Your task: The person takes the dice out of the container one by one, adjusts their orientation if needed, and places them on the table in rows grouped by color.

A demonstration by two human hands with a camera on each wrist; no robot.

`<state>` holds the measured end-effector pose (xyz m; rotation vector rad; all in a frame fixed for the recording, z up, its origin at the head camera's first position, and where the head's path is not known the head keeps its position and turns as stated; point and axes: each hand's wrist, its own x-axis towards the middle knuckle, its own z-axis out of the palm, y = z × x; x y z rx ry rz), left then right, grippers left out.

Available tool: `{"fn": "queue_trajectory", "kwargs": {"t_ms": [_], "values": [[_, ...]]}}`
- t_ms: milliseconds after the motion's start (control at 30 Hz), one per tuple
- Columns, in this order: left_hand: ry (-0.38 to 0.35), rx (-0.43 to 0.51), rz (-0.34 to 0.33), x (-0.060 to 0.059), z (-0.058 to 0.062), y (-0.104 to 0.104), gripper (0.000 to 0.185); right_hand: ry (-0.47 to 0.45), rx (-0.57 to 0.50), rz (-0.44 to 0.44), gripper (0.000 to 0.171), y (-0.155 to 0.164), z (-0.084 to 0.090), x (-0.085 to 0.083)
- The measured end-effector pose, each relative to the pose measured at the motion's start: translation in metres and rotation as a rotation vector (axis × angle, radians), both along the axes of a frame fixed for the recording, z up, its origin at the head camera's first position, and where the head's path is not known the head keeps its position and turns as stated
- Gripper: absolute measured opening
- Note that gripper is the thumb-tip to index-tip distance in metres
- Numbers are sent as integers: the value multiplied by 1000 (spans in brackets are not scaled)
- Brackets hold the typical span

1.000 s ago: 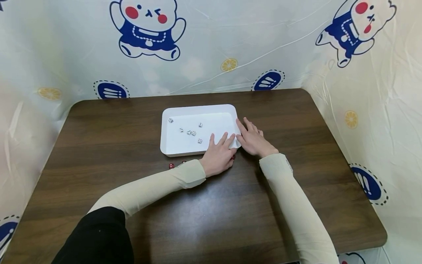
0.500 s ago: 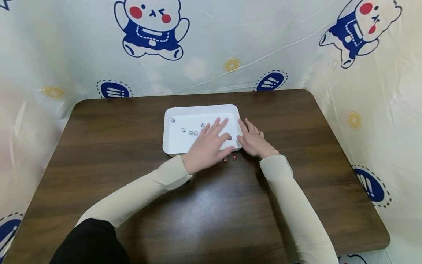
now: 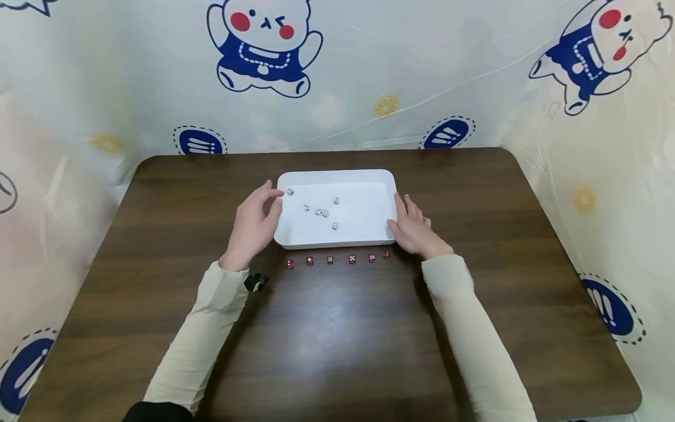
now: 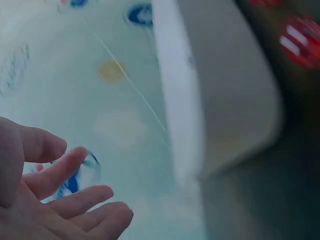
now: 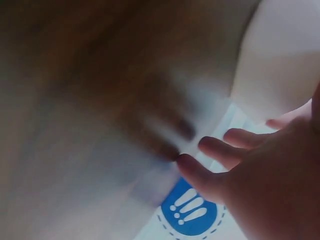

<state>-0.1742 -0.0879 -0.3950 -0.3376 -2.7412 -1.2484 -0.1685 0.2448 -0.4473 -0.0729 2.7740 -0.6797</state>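
A white rectangular tray (image 3: 364,176) sits mid-table with several small white dice (image 3: 321,212) inside. Several red dice (image 3: 330,259) lie in a row on the wood just in front of the tray. My left hand (image 3: 256,221) is beside the tray's left edge with fingers loosely spread, holding nothing; whether it touches the rim I cannot tell. My right hand (image 3: 413,227) rests against the tray's right edge with straight fingers. The left wrist view shows the tray wall (image 4: 235,100) and relaxed fingers (image 4: 75,195). The right wrist view is blurred, showing fingers (image 5: 220,155) near the tray (image 5: 280,60).
The dark wooden table (image 3: 337,340) is ringed on three sides by a cartoon-printed plastic sheet (image 3: 369,76). A small black clip (image 3: 255,282) sits at my left cuff. Bare tabletop stretches in front of the dice row and to both sides.
My left hand has swept from the tray's front right corner across to its left edge, uncovering the row of red dice. The right hand stays at the right edge.
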Motion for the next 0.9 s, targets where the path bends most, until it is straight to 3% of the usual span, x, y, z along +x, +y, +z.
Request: {"fn": "queue_trajectory", "kwargs": {"t_ms": [167,300,400,667,800,900], "values": [[-121,80,68,-6,-30,-19,38,-37,24,-26,76,-4,2,0],[-230,122,69,-7,-49,-19,41,-90,11,-45,83,-6,3,0],[-273,137,52,-6,-56,-17,44,-115,-7,-42,88,-9,3,-1],[-237,63,22,-4,-58,-18,46,-144,-2,-41,94,-14,6,-2],[-261,-18,-57,-3,-52,-23,51,-151,0,-33,95,-15,6,-1],[-283,-140,-142,-1,-49,-30,59,-157,5,-31,95,-16,5,-1]]}}
